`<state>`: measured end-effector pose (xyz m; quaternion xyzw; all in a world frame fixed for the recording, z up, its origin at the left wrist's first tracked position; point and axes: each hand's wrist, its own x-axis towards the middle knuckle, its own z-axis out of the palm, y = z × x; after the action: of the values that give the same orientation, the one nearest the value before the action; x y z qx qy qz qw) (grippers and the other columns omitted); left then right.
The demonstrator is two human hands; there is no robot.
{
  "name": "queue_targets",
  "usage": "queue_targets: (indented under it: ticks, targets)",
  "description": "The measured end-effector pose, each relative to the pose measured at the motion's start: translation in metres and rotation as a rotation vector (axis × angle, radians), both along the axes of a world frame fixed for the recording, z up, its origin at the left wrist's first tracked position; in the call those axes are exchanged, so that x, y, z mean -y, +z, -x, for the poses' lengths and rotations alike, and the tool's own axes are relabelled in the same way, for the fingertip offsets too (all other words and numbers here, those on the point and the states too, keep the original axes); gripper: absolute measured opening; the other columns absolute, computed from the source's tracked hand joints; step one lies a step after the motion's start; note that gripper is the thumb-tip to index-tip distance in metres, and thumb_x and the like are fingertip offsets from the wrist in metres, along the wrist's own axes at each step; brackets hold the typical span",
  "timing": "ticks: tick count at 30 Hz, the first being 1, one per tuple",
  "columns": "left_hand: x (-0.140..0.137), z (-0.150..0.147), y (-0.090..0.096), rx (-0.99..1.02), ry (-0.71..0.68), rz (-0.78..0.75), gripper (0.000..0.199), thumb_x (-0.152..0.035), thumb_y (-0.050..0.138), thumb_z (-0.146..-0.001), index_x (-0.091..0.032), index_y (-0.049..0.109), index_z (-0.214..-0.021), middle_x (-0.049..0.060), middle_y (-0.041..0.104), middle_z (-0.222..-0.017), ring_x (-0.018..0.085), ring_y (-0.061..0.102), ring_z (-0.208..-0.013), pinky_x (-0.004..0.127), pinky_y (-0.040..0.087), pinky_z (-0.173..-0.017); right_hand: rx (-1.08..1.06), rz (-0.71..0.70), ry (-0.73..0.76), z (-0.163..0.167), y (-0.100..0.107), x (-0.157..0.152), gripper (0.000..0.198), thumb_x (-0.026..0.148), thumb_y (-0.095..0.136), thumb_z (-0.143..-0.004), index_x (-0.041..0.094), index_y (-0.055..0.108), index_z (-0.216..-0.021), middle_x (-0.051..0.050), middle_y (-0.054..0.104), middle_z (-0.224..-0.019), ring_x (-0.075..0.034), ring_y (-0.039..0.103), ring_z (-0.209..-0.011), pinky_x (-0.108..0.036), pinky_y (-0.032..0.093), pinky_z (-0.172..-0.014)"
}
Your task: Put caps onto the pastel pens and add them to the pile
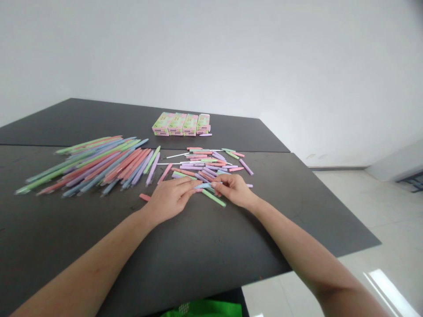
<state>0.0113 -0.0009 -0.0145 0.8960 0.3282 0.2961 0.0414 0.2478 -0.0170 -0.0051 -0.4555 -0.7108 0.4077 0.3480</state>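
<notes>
My left hand (173, 193) and my right hand (234, 189) meet over a heap of loose pen parts near the middle of the table. Between them is a light blue pen piece (202, 186), pinched by the fingers of both hands at its two ends. Part of it is hidden by the fingers, so I cannot tell whether it is a cap or a barrel. Just below lies a green pen part (214, 198). Purple pen parts (205, 173) and pink ones lie close behind my fingers. A red piece (144, 197) rests beside my left hand.
A large pile of pastel pens (99, 165) spreads over the left of the dark table (185, 255). Thin white refills (178, 155) lie behind the heap. Several pink and green boxes (176, 124) stand in a row further back, before a white wall.
</notes>
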Motion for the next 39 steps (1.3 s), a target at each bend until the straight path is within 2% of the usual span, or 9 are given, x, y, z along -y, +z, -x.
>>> queue_targets:
  ticks: [3,7,10,13,18,23,26,35,39]
  targets:
    - [0.000,0.000,0.000,0.002,-0.003,0.008,0.030,-0.029,0.046,-0.096,-0.023,0.069,-0.115,0.004,0.073,-0.104,0.018,0.069,-0.093,0.028,0.053,-0.078,0.051,0.000,0.011,0.001,0.002,0.001,0.047,0.052,0.049,-0.092,0.016,0.056,-0.062,0.000,0.055,-0.053,-0.009,0.046,-0.048,-0.022,0.037,-0.050]
    - [0.000,0.001,-0.001,-0.004,-0.011,0.031,0.030,-0.030,0.046,-0.096,-0.023,0.069,-0.114,0.004,0.073,-0.104,0.018,0.068,-0.095,0.028,0.053,-0.081,0.075,0.015,0.057,-0.001,0.001,0.000,0.049,0.052,0.044,-0.094,0.016,0.055,-0.063,0.001,0.053,-0.052,-0.009,0.046,-0.047,-0.023,0.038,-0.050]
    - [-0.002,0.003,0.000,-0.011,-0.008,0.063,0.031,-0.030,0.045,-0.096,-0.024,0.068,-0.117,0.003,0.073,-0.107,0.018,0.067,-0.098,0.028,0.052,-0.082,0.019,-0.015,0.097,-0.005,0.001,-0.002,0.037,0.049,0.051,-0.092,0.015,0.062,-0.080,0.000,0.057,-0.064,-0.010,0.049,-0.056,-0.023,0.039,-0.055]
    - [-0.004,0.004,0.000,-0.003,-0.012,0.087,0.032,-0.027,0.044,-0.096,-0.024,0.067,-0.117,0.002,0.073,-0.107,0.017,0.067,-0.097,0.027,0.052,-0.080,-0.042,-0.036,0.091,-0.010,-0.001,-0.004,0.030,0.044,0.062,-0.086,0.016,0.061,-0.098,0.000,0.059,-0.075,-0.010,0.050,-0.062,-0.022,0.040,-0.057]
    - [-0.006,0.005,-0.003,0.028,-0.018,0.092,0.031,-0.026,0.046,-0.095,-0.022,0.068,-0.117,0.003,0.072,-0.109,0.017,0.067,-0.098,0.026,0.050,-0.084,-0.004,-0.112,-0.006,-0.014,-0.005,-0.006,0.024,0.039,0.063,-0.086,0.015,0.064,-0.085,-0.002,0.062,-0.073,-0.012,0.054,-0.064,-0.024,0.043,-0.061]
    - [-0.005,0.004,-0.003,0.057,-0.011,0.138,0.030,-0.026,0.047,-0.095,-0.025,0.068,-0.116,0.001,0.072,-0.104,0.016,0.067,-0.093,0.025,0.050,-0.078,0.031,-0.247,-0.044,-0.010,-0.003,-0.004,0.017,0.031,0.065,-0.085,0.016,0.070,-0.091,-0.005,0.068,-0.080,-0.014,0.058,-0.070,-0.026,0.044,-0.064]
    - [-0.004,0.004,-0.003,0.059,-0.016,0.117,0.030,-0.025,0.048,-0.095,-0.023,0.069,-0.116,0.002,0.072,-0.105,0.016,0.067,-0.093,0.025,0.050,-0.078,0.049,-0.280,-0.054,-0.009,-0.002,-0.003,0.015,0.030,0.066,-0.084,0.016,0.071,-0.089,-0.005,0.069,-0.078,-0.014,0.058,-0.069,-0.025,0.044,-0.063]
    - [-0.004,0.004,-0.007,0.043,0.015,-0.085,0.027,-0.022,0.050,-0.094,-0.020,0.070,-0.111,0.003,0.073,-0.103,0.017,0.068,-0.089,0.025,0.051,-0.075,0.104,-0.209,-0.056,-0.006,0.000,0.000,0.021,0.030,0.059,-0.088,0.014,0.067,-0.077,-0.002,0.064,-0.067,-0.010,0.051,-0.057,-0.021,0.038,-0.054]
    - [-0.002,0.003,-0.004,0.006,0.014,-0.070,0.028,-0.023,0.048,-0.095,-0.021,0.069,-0.113,0.003,0.073,-0.102,0.017,0.068,-0.089,0.026,0.050,-0.074,0.111,-0.145,-0.026,-0.008,0.001,-0.001,0.022,0.030,0.058,-0.089,0.014,0.066,-0.076,-0.002,0.063,-0.066,-0.010,0.051,-0.056,-0.021,0.039,-0.054]
